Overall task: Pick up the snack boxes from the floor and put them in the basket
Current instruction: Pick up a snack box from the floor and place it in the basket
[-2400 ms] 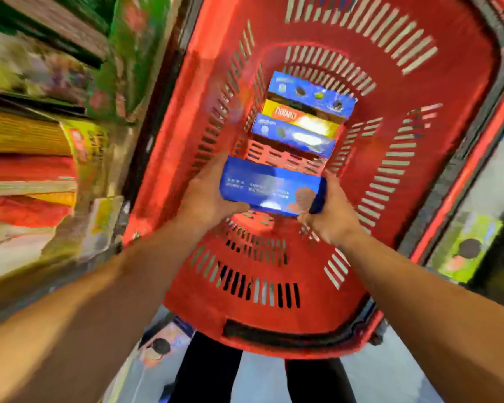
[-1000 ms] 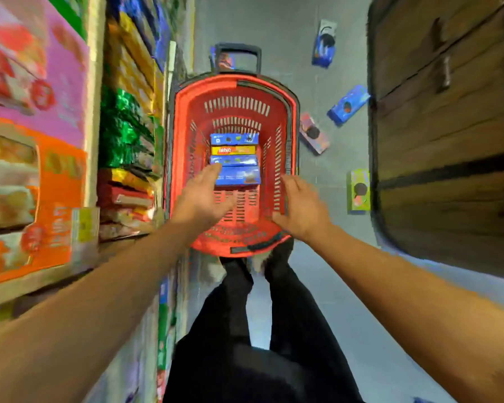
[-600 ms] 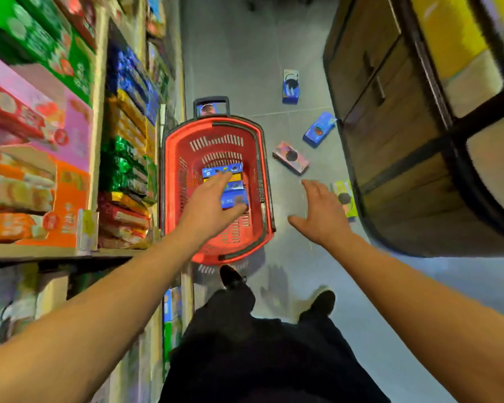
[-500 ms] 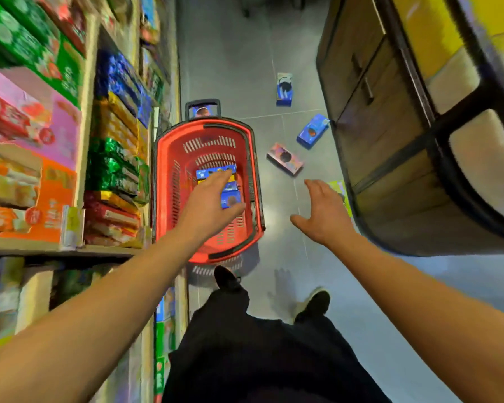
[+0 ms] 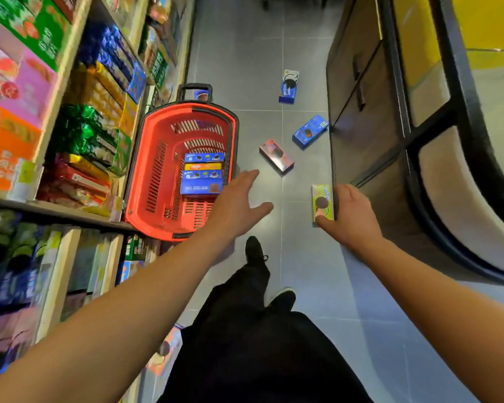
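The red basket (image 5: 134,181) stands on the grey floor by the shelves and holds several snack boxes (image 5: 202,175) in a row, three blue and one yellow. On the floor to its right lie a green box (image 5: 322,200), a pink box (image 5: 276,155), a blue box (image 5: 310,131) and a farther blue box (image 5: 288,87). My left hand (image 5: 234,205) hovers open over the basket's right rim, holding nothing. My right hand (image 5: 351,218) is open, with thumb and fingers spread beside the green box; I cannot tell whether they touch it.
Stocked shelves (image 5: 70,135) run along the left. A wooden cabinet (image 5: 358,117) lines the right side of the aisle. One more box (image 5: 202,94) sits behind the basket's black handle, and a pinkish one (image 5: 165,350) lies by my legs. My shoes (image 5: 255,251) stand mid-aisle.
Both hands let go of the blue box inside the basket. The view rose away from the floor. My hands swung right, the right one reaching the green box.
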Action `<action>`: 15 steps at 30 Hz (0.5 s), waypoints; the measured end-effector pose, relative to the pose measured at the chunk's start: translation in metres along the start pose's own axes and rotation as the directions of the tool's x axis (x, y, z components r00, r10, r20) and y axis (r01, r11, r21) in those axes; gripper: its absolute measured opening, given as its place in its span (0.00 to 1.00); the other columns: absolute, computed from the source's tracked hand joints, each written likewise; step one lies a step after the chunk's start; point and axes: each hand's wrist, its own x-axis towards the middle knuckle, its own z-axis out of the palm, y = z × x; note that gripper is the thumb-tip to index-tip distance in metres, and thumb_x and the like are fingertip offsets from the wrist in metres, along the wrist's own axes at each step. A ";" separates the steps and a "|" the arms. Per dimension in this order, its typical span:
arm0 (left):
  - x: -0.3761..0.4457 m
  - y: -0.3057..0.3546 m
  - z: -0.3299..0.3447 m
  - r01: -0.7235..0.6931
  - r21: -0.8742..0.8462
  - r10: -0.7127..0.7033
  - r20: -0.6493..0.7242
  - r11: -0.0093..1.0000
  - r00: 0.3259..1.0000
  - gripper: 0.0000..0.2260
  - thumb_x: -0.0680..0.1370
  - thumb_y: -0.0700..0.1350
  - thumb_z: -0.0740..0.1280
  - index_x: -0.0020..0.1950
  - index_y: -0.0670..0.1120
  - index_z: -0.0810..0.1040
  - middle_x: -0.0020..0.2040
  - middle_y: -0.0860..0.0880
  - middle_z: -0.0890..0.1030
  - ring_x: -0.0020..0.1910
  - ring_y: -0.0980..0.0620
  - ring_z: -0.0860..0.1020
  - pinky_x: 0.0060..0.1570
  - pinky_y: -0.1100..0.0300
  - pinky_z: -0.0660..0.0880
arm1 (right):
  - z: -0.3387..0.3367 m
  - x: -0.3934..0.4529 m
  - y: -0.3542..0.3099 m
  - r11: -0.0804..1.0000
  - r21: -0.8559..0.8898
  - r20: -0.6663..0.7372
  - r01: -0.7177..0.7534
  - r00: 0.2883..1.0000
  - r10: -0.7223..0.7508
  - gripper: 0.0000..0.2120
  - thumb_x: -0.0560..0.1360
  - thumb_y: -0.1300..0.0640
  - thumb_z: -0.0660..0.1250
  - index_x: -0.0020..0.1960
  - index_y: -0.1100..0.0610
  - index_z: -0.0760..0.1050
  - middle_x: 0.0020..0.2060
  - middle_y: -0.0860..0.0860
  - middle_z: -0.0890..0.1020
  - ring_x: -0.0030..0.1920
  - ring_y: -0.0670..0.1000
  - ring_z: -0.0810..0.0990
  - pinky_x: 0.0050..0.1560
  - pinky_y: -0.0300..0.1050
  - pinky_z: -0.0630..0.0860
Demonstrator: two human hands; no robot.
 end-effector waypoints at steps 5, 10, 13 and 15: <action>0.042 0.001 0.031 0.079 -0.046 -0.077 0.048 0.996 0.996 0.34 0.74 0.54 0.71 0.76 0.46 0.62 0.75 0.47 0.66 0.74 0.49 0.63 0.72 0.56 0.60 | 0.002 0.045 0.023 1.000 -0.029 0.062 -0.003 0.998 0.004 0.36 0.69 0.42 0.72 0.71 0.56 0.65 0.66 0.55 0.72 0.63 0.58 0.72 0.61 0.54 0.74; 0.093 -0.007 0.058 0.163 -0.074 -0.152 0.135 0.984 0.979 0.34 0.76 0.54 0.69 0.77 0.47 0.59 0.76 0.49 0.62 0.75 0.51 0.59 0.72 0.60 0.56 | 0.011 0.094 0.042 0.999 -0.025 0.112 -0.046 0.993 0.048 0.31 0.69 0.48 0.72 0.67 0.57 0.68 0.62 0.56 0.73 0.61 0.59 0.73 0.58 0.51 0.72; 0.129 -0.018 0.089 0.210 -0.066 -0.191 0.222 0.975 0.956 0.34 0.75 0.53 0.69 0.77 0.47 0.59 0.76 0.48 0.63 0.75 0.50 0.61 0.71 0.59 0.56 | 0.029 0.126 0.063 0.990 -0.006 0.152 -0.142 0.978 0.142 0.31 0.69 0.46 0.72 0.68 0.57 0.67 0.62 0.55 0.73 0.61 0.58 0.72 0.59 0.52 0.72; 0.147 -0.025 0.107 0.231 -0.042 -0.213 0.264 0.972 0.941 0.34 0.75 0.54 0.69 0.78 0.48 0.58 0.76 0.48 0.62 0.74 0.49 0.61 0.71 0.58 0.57 | 0.045 0.139 0.077 0.982 0.006 0.183 -0.191 0.965 0.187 0.33 0.69 0.45 0.72 0.69 0.57 0.66 0.62 0.55 0.72 0.62 0.58 0.72 0.58 0.53 0.73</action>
